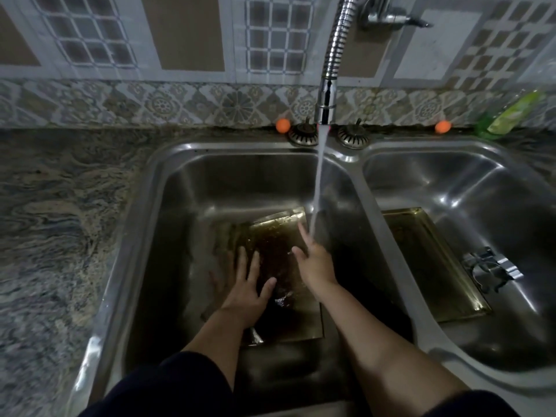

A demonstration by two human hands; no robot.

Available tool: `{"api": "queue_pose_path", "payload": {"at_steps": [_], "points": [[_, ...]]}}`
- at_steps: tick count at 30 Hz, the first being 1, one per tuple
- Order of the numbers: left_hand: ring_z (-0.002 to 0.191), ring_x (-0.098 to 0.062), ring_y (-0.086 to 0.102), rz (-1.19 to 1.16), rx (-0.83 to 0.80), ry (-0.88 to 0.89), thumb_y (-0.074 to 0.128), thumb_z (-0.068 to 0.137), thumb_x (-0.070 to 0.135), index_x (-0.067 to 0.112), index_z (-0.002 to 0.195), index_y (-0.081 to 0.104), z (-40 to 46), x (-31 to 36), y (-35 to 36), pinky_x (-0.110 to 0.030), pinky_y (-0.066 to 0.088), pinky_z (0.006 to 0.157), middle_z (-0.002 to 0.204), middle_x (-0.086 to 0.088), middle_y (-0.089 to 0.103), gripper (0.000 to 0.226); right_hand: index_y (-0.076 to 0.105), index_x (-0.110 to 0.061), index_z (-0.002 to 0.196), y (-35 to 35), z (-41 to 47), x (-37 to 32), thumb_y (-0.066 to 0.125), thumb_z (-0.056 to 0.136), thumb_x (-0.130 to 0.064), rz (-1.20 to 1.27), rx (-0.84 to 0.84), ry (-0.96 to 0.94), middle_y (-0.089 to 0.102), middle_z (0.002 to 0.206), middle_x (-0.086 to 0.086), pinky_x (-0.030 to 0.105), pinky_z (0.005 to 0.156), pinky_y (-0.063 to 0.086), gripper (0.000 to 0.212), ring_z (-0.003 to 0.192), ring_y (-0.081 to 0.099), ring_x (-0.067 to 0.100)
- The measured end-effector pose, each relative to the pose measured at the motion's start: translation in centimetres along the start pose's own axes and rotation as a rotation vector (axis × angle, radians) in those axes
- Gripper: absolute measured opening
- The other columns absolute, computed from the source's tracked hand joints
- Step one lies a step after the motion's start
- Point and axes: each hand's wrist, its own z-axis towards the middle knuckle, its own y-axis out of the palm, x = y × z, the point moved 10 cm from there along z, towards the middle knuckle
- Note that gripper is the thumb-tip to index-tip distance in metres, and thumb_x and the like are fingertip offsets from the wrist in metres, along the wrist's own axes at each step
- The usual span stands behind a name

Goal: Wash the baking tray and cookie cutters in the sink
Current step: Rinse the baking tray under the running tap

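A dark, greasy baking tray (279,245) lies flat in the left sink basin (186,188). My left hand (249,284) rests open on the tray's left part, fingers spread. My right hand (313,260) hovers open over the tray's right side, fingers pointing toward the far edge, just beside the stream of water (317,188) that runs from the faucet (328,94). A second tray (427,266) lies in the right basin (496,188), with metal cookie cutters (490,267) beside it.
Two sink strainers (304,135) sit on the rim behind the basins. A green dish soap bottle (511,114) lies at the back right. Two orange balls (282,125) rest against the tiled wall. A granite counter (60,221) spreads to the left.
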Motion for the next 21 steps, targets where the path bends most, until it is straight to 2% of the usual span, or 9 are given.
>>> {"api": "queue_pose_path", "payload": {"at_steps": [1,3,5,7,10,12,15,18,21], "points": [[0.142,-0.016,-0.028,-0.015,0.004,0.043,0.021,0.098,0.054,0.025,0.150,-0.015,0.3,1.1,0.0,-0.048,-0.021,0.113,0.155,0.000,-0.031,0.069,0.022,-0.044,0.147,-0.4,-0.1,-0.6,0.047,0.099,-0.020,-0.033,0.030,-0.036,0.048,0.142,0.002,0.017,0.085,0.041,0.059,0.116,0.054,0.012],[0.143,-0.011,-0.022,-0.058,0.005,0.081,0.015,0.100,0.050,0.019,0.151,-0.013,0.8,3.2,-0.3,-0.052,-0.012,0.117,0.157,0.002,-0.025,0.066,0.021,-0.043,0.147,-1.3,-0.2,-1.7,0.046,0.100,-0.019,-0.027,0.078,-0.081,0.055,0.133,0.002,0.025,0.092,0.045,0.059,0.114,0.056,0.013],[0.143,-0.009,-0.021,-0.056,0.051,0.090,0.011,0.100,0.050,0.019,0.151,-0.013,1.6,4.9,-1.5,-0.051,-0.017,0.112,0.156,0.006,-0.023,0.065,0.023,-0.043,0.147,-2.4,-0.4,-2.3,0.046,0.099,-0.020,0.013,0.104,-0.110,0.060,0.122,-0.001,0.027,0.088,0.049,0.058,0.102,0.059,0.008],[0.143,-0.008,-0.022,-0.049,0.128,0.127,0.010,0.100,0.049,0.021,0.151,-0.011,2.3,6.6,-3.6,-0.051,-0.018,0.111,0.157,0.007,-0.022,0.063,0.026,-0.040,0.147,-3.4,-0.6,-2.7,0.047,0.099,-0.019,0.011,0.102,-0.130,0.060,0.120,-0.001,0.022,0.084,0.046,0.057,0.097,0.057,0.006],[0.143,-0.007,-0.021,-0.058,0.209,0.209,0.013,0.101,0.048,0.025,0.152,-0.009,2.9,8.4,-7.0,-0.051,-0.013,0.115,0.157,0.010,-0.021,0.060,0.030,-0.035,0.148,-4.8,-1.3,-3.7,0.049,0.098,-0.018,0.001,0.102,-0.181,0.055,0.133,0.000,0.019,0.091,0.038,0.056,0.116,0.052,0.008],[0.144,-0.007,-0.019,-0.047,0.250,0.256,0.015,0.101,0.047,0.027,0.152,-0.008,3.0,9.3,-8.7,-0.050,-0.010,0.116,0.157,0.012,-0.019,0.059,0.026,-0.040,0.147,-5.9,-1.8,-4.8,0.050,0.098,-0.015,0.056,0.117,-0.222,0.050,0.140,-0.004,0.018,0.095,0.034,0.060,0.120,0.045,0.003],[0.146,-0.013,-0.016,-0.032,0.310,0.250,0.015,0.101,0.046,0.026,0.152,-0.005,2.4,9.7,-9.3,-0.041,-0.008,0.118,0.159,0.005,-0.015,0.059,0.024,-0.045,0.145,-8.0,-1.9,-5.9,0.050,0.098,-0.014,0.098,0.225,-0.230,0.041,0.148,-0.006,0.023,0.102,0.032,0.062,0.133,0.040,0.012],[0.147,-0.019,-0.014,-0.007,0.259,0.261,0.016,0.101,0.045,0.021,0.152,-0.003,0.6,10.2,-7.4,-0.035,-0.006,0.120,0.160,-0.002,-0.011,0.060,0.023,-0.044,0.147,-10.6,-1.8,-6.1,0.047,0.099,-0.014,0.133,0.374,-0.195,0.039,0.150,-0.002,0.033,0.107,0.034,0.061,0.136,0.038,0.018],[0.147,-0.020,-0.007,0.090,0.272,0.298,0.022,0.101,0.048,0.024,0.153,0.001,-1.6,10.4,-7.8,-0.038,0.002,0.120,0.161,0.002,-0.007,0.061,0.025,-0.041,0.148,-11.8,-1.8,-5.6,0.047,0.099,-0.014,0.155,0.401,-0.184,0.045,0.146,0.002,0.032,0.106,0.035,0.060,0.133,0.042,0.021]]}}
